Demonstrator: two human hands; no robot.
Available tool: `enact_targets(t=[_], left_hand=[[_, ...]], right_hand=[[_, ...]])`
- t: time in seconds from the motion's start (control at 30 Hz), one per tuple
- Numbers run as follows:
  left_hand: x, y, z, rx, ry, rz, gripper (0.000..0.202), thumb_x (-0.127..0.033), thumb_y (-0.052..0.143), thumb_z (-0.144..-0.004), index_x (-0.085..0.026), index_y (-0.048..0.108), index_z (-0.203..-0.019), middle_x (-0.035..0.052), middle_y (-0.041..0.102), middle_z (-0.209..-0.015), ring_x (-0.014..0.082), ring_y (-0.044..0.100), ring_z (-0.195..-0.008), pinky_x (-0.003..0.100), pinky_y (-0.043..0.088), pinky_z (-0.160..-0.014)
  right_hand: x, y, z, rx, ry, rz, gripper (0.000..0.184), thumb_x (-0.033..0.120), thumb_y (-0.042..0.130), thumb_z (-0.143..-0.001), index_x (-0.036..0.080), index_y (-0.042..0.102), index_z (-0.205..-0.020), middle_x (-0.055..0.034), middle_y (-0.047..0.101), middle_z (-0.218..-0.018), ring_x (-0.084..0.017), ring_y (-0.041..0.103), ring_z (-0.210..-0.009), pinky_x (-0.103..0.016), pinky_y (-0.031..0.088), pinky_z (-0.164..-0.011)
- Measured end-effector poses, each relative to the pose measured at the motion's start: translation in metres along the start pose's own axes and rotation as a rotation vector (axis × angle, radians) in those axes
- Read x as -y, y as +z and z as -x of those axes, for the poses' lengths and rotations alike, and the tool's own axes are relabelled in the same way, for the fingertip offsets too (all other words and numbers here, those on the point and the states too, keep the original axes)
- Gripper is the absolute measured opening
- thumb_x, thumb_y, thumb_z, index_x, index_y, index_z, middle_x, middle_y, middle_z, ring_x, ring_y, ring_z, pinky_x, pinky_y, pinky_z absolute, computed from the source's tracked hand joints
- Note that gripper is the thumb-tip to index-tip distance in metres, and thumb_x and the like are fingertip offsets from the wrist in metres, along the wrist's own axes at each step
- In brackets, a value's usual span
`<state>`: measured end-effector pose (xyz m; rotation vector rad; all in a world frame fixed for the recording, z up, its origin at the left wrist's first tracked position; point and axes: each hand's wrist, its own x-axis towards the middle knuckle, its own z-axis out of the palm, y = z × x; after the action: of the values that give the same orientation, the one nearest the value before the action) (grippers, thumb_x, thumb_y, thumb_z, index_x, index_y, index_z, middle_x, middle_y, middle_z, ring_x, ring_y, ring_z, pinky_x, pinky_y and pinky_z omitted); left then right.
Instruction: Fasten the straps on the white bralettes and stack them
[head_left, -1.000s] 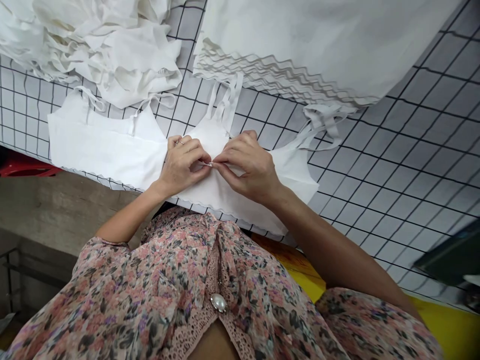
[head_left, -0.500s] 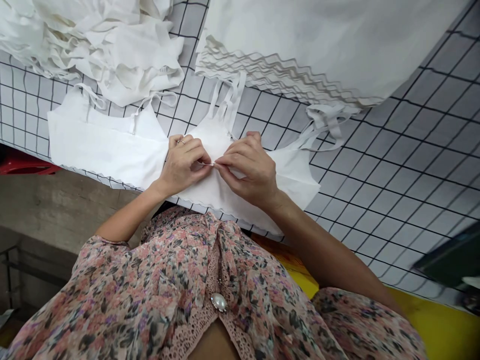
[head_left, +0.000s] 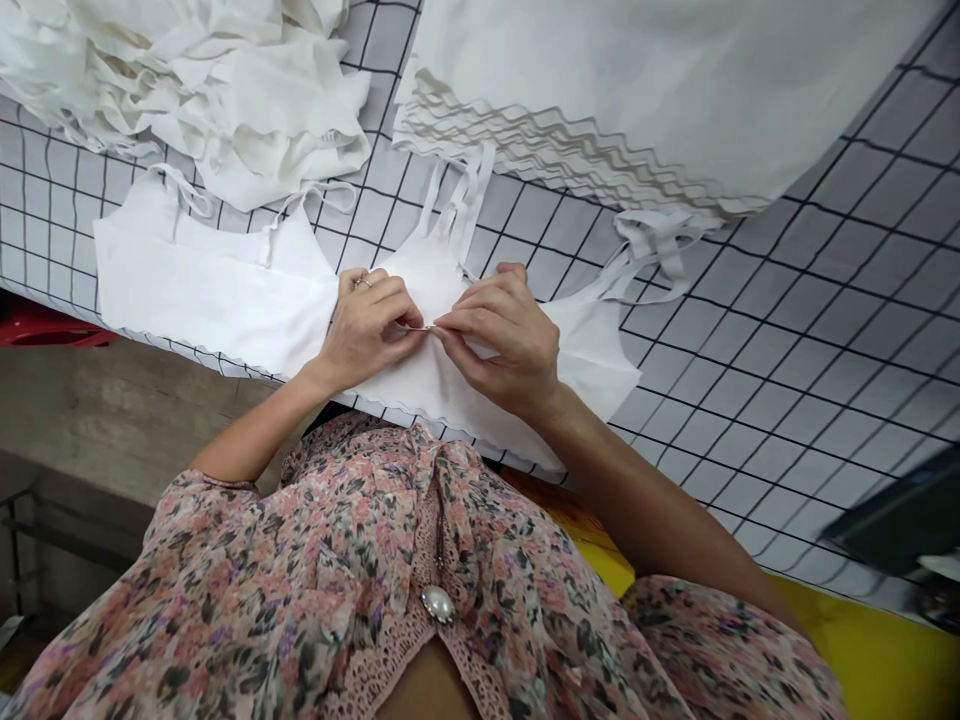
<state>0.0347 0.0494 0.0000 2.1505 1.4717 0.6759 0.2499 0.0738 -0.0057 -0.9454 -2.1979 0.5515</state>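
Note:
A white strapped bra top (head_left: pixel 450 390) lies flat on the table under both hands, its thin straps pointing away from me. Over its middle, my left hand (head_left: pixel 371 325) is closed in a pinch on one end of a thin needle-like piece (head_left: pixel 417 328). Thumb and fingertips of my right hand (head_left: pixel 502 340) pinch its other end, where a small white bit shows. Too little of the piece is visible to tell its kind. Left of my left hand, touching the first garment, another white strapped top (head_left: pixel 214 290) lies spread out.
A heap of crumpled white garments (head_left: pixel 217 90) sits at the back left. A stack of white pieces with wavy edges (head_left: pixel 637 100) lies at the back right. Black-grid cloth (head_left: pixel 787 340) covers the table. A dark flat object (head_left: pixel 900 510) is at the right edge.
My right hand has shifted very slightly to the right, showing a little more of the thin piece. My left hand keeps its place and its pinch.

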Motion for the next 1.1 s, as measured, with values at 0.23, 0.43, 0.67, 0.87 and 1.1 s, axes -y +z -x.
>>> enact_targets(t=[0.23, 0.43, 0.67, 0.87, 1.1], left_hand=[[-0.001, -0.002, 0.0, 0.01, -0.003, -0.008, 0.019, -0.029, 0.067, -0.101, -0.025, 0.061, -0.084, -0.0023, 0.065, -0.081, 0.0195, 0.058, -0.087, 0.044, 0.038, -0.102], [0.0, 0.0, 0.001, 0.001, 0.008, -0.013, 0.019, -0.029, 0.067, -0.101, -0.024, 0.061, -0.084, -0.0028, 0.064, -0.081, 0.0189, 0.058, -0.087, 0.043, 0.038, -0.103], [0.003, 0.001, 0.002, -0.023, 0.029, 0.015, 0.025, -0.039, 0.066, -0.106, -0.024, 0.064, -0.085, -0.0031, 0.065, -0.082, 0.0182, 0.058, -0.085, 0.042, 0.036, -0.102], [0.005, 0.0, 0.001, -0.015, 0.022, 0.023, 0.026, -0.043, 0.067, -0.106, -0.025, 0.068, -0.087, -0.0023, 0.067, -0.084, 0.0185, 0.059, -0.087, 0.043, 0.035, -0.102], [0.007, 0.002, 0.002, -0.053, 0.042, 0.031, 0.021, -0.036, 0.069, -0.104, -0.025, 0.066, -0.086, -0.0027, 0.068, -0.085, 0.0178, 0.059, -0.085, 0.042, 0.036, -0.101]], right_hand=[[0.0, -0.001, -0.003, 0.025, -0.027, -0.01, 0.013, 0.032, 0.064, -0.105, 0.028, 0.067, -0.093, -0.0007, 0.067, -0.082, -0.022, 0.063, -0.089, -0.055, 0.051, -0.1], [-0.003, 0.002, 0.001, 0.021, -0.038, -0.03, 0.013, 0.033, 0.063, -0.106, 0.027, 0.067, -0.096, -0.0009, 0.066, -0.085, -0.022, 0.064, -0.093, -0.058, 0.049, -0.107], [-0.01, 0.001, 0.001, 0.046, -0.079, 0.019, 0.019, 0.029, 0.058, -0.108, 0.026, 0.065, -0.091, -0.0005, 0.064, -0.083, -0.021, 0.062, -0.092, -0.065, 0.045, -0.115], [-0.012, -0.007, -0.01, 0.081, -0.093, 0.013, 0.02, 0.03, 0.056, -0.109, 0.025, 0.067, -0.093, -0.0013, 0.065, -0.086, -0.022, 0.06, -0.093, -0.061, 0.049, -0.108], [-0.011, -0.003, -0.016, 0.082, -0.127, -0.063, 0.016, 0.034, 0.061, -0.108, 0.026, 0.069, -0.096, -0.001, 0.066, -0.086, -0.022, 0.06, -0.093, -0.055, 0.05, -0.101]])
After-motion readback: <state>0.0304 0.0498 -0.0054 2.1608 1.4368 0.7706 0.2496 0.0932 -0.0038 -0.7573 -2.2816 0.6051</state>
